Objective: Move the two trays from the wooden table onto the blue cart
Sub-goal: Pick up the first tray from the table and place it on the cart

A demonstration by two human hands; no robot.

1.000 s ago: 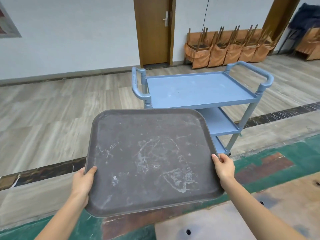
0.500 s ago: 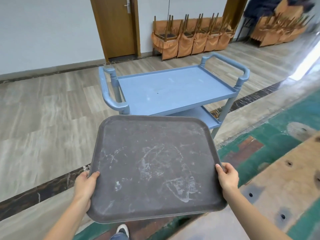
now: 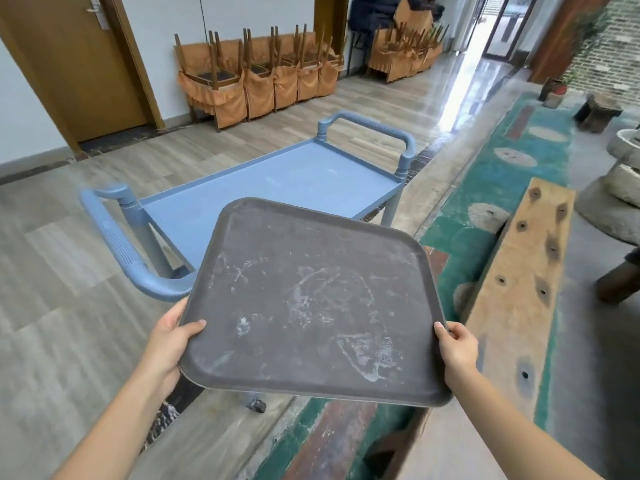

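Observation:
A dark grey, scuffed tray [image 3: 311, 299] is held flat in the air in front of me. My left hand [image 3: 171, 336] grips its near left corner and my right hand [image 3: 457, 346] grips its near right corner, thumbs on top. The blue cart [image 3: 277, 181] stands just beyond, and the tray's far edge overlaps its near right part. The cart's top shelf is bare. Its near handle [image 3: 128, 251] curves at the left, its far handle [image 3: 374, 128] at the back. No second tray and no wooden table show in this frame.
A wooden bench plank [image 3: 519, 271] runs along the right on a green painted floor strip. Stacked chairs with orange covers [image 3: 256, 74] line the far wall beside a brown door [image 3: 69, 64]. Stone blocks [image 3: 613, 202] sit at the far right.
The view has swung right and I have come closer to the cart. The tray now overlaps the cart's top shelf. Both hands keep the same grip.

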